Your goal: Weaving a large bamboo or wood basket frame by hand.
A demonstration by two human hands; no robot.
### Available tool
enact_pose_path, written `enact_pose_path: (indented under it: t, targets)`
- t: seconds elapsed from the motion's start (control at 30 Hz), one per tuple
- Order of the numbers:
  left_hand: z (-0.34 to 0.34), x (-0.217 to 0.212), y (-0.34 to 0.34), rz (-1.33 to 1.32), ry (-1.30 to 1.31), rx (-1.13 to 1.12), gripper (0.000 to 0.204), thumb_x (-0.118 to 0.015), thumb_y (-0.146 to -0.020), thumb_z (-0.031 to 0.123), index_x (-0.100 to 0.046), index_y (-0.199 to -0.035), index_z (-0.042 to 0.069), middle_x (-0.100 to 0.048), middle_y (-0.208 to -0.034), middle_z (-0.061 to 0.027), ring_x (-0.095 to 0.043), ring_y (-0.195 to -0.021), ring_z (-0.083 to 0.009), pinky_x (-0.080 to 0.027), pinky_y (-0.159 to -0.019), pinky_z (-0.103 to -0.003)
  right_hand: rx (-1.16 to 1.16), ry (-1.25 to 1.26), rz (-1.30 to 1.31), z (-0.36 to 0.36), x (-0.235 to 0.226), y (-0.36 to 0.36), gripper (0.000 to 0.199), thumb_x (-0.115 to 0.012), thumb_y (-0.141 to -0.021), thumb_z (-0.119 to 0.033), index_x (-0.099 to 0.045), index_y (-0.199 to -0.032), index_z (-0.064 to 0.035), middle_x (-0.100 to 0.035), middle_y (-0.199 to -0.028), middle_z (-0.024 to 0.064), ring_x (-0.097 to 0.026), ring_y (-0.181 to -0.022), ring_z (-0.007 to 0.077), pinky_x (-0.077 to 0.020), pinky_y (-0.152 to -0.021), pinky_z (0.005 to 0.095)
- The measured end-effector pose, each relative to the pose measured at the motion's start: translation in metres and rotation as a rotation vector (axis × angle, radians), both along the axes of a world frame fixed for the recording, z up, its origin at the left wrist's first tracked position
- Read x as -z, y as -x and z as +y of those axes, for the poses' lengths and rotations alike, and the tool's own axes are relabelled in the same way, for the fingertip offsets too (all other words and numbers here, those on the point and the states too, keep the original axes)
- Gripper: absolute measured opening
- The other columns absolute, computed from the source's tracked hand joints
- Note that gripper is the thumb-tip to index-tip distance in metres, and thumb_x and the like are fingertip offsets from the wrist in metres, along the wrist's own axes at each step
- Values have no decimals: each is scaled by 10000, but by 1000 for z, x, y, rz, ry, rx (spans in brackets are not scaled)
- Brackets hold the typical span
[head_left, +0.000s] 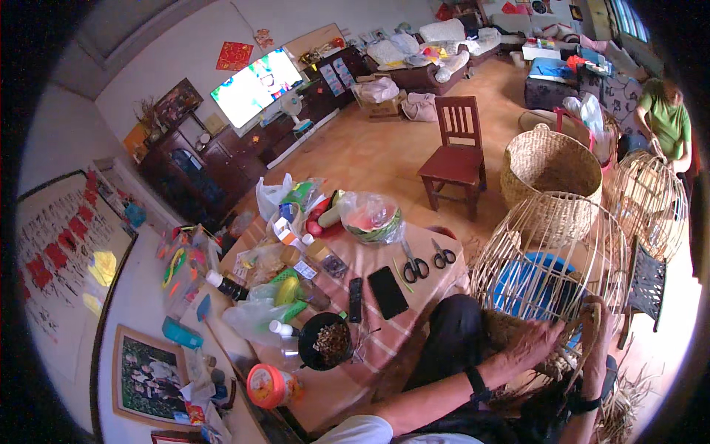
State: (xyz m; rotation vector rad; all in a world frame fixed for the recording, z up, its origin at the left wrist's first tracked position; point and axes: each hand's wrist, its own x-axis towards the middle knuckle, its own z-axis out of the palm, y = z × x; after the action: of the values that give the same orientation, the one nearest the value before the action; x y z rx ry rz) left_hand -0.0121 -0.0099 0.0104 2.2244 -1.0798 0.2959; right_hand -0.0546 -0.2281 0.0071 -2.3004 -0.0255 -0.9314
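A half-woven basket (551, 222) with bare, pale upright ribs rests at my lap, its ribs pointing away from me. A blue round form (529, 285) shows inside through the ribs. My left hand (534, 345) is closed at the basket's woven near end, fingers bent against the straw. Beside it on the right, my right hand (596, 325) is raised and closed around a bent straw strand. The exact grip of the fingertips is too small to make out. Loose straw (627, 396) hangs and lies below my right forearm.
On the left, a cloth-covered table (347, 388) holds scissors (416, 270), a tablet (387, 292), a black bowl (325, 340) and a cut watermelon (373, 222). Beyond stand a wooden chair (457, 155) and a finished basket (551, 163). A person in green (665, 122) handles another ribbed basket (651, 196).
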Motion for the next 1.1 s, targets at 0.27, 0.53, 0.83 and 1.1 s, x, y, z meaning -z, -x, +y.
enact_pose_path:
  t: [0.27,0.53,0.83,1.1]
  targets:
    - [-1,18,-2,29,-24,-22,239,-656,-983,156,-586,-1199,79,-674,-830,-106,-685,-817,-338,-522,-742,-491,81,-906,145,32,-3,19,260,-713,-965,-53,-623,-1209,-41,-667,-827,36,-541,-580,72,-423,-509,236]
    - [-4,6,-3,35,55,20,181,-671,-991,200,-537,-1065,104,-662,-831,-107,-674,-816,-336,-516,-760,-478,147,-1022,72,15,58,48,219,-678,-1035,-179,-647,-1228,-81,-748,-959,32,-568,-669,45,-434,-589,193]
    - [5,4,-9,113,116,128,225,-699,-975,222,-526,-1049,99,-650,-848,-123,-663,-859,-372,-486,-795,-505,-60,-1272,273,47,21,73,182,-655,-1053,-207,-633,-1190,-89,-629,-1007,4,-593,-916,74,-493,-770,243]
    - [19,-5,-15,178,96,257,256,-733,-948,241,-588,-1108,105,-661,-825,-156,-662,-866,-388,-505,-805,-488,4,-1147,490,91,32,129,287,-675,-995,-118,-587,-1265,-78,-627,-895,-31,-572,-715,57,-453,-612,204]
